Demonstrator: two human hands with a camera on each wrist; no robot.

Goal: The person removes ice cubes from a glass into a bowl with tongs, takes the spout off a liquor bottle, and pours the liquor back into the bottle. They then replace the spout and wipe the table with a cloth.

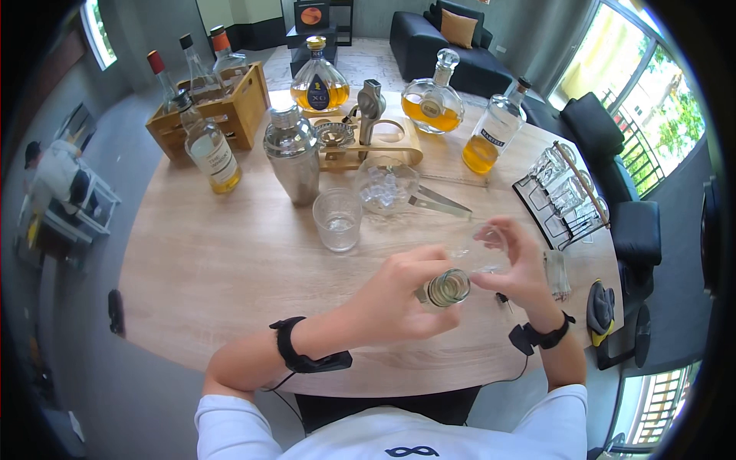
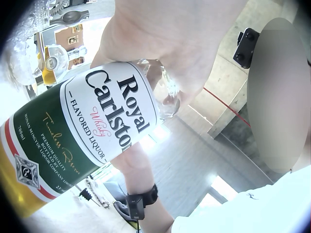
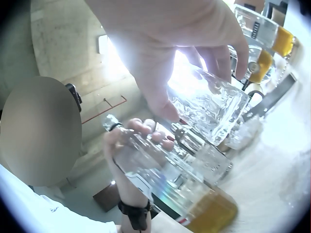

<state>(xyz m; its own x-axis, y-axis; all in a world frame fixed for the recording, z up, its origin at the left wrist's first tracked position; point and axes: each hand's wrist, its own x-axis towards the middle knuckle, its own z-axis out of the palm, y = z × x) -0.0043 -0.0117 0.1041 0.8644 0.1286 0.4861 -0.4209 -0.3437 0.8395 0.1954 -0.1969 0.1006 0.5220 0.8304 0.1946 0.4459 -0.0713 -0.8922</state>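
Observation:
My left hand [image 1: 418,299] grips a whisky bottle [image 1: 447,288] by its upper part, just above the wooden table [image 1: 230,268]. The bottle's open mouth faces up at the camera. The left wrist view shows its green and white label [image 2: 97,131] and amber liquor low in the bottle. The right wrist view shows the bottle [image 3: 170,179] standing tilted with the left hand's fingers [image 3: 141,131] round its neck. My right hand [image 1: 498,264] holds an empty cut-glass tumbler [image 1: 479,247] right beside the bottle's mouth; the same tumbler [image 3: 214,109] hangs under the right hand's fingers [image 3: 165,104].
On the table beyond the hands stand a second tumbler [image 1: 337,220], a bowl of ice [image 1: 386,186] with tongs [image 1: 437,203], a steel shaker [image 1: 293,153], several liquor bottles and decanters, and a wooden crate [image 1: 230,115]. A rack of glasses [image 1: 563,195] sits at the right edge.

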